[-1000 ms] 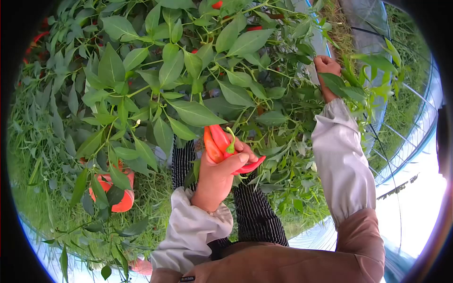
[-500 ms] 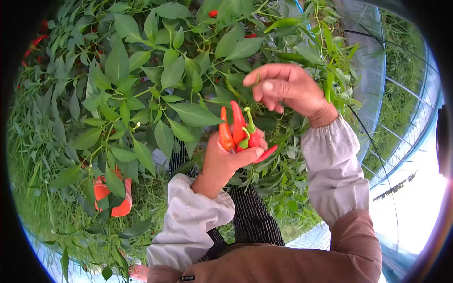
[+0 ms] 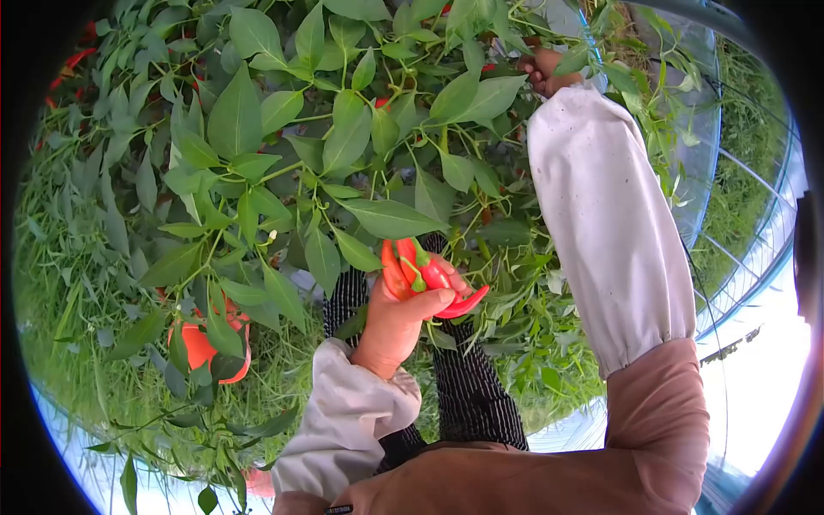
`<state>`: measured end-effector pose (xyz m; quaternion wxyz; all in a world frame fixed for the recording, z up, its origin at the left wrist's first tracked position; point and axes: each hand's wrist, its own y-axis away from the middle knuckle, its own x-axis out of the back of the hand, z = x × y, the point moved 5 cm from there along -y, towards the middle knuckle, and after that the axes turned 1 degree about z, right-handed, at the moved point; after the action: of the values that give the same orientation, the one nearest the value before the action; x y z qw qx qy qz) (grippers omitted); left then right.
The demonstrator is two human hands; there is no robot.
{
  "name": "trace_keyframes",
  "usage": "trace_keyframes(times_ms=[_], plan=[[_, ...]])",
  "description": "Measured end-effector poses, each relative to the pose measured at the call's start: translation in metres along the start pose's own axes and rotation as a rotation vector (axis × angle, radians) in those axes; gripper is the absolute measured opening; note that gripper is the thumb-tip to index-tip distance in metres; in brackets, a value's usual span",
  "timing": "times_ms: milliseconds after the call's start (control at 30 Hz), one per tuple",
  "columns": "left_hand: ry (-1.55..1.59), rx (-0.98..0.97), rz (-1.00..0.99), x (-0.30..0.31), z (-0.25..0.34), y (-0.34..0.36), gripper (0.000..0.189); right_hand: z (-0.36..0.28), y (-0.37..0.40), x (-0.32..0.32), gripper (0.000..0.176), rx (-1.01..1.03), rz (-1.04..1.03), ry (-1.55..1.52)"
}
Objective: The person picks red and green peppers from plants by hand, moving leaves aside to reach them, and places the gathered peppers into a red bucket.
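My left hand (image 3: 388,328) is closed around several red chili peppers (image 3: 436,276), with the thumb pressed across them. Some green stems show, and one curved tip sticks out to the right. At the upper right, my right hand (image 3: 552,70) is stretched far forward into the pepper plants (image 3: 481,99). Its fingers look curled, partly covered by leaves, and what they grip cannot be made out. A bit of red pepper (image 3: 489,67) shows among the leaves just left of it.
An orange-red container (image 3: 199,345) sits in the grass at lower left, partly behind leaves. More red peppers (image 3: 79,58) hang at far left. Blue-edged sheeting (image 3: 699,137) and thin wires run along the right. A blue cord passes near my right hand.
My right hand has gone from beside the held peppers forward into the foliage at upper right, its arm now extended. My left hand still holds the chili peppers, slightly lower in view.
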<state>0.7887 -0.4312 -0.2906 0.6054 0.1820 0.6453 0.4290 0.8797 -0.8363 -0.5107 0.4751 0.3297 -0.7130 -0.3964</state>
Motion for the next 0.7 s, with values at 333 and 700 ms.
trace_keyframes(times_ms=[333,700], plan=[[-0.004,0.041,0.013,-0.006,-0.011,0.002,0.029,-0.001,0.033,0.011,0.020,-0.082,-0.187,0.257],[-0.020,0.046,0.025,-0.013,-0.016,0.006,0.030,-0.003,0.058,0.014,0.020,0.618,0.263,0.871]])
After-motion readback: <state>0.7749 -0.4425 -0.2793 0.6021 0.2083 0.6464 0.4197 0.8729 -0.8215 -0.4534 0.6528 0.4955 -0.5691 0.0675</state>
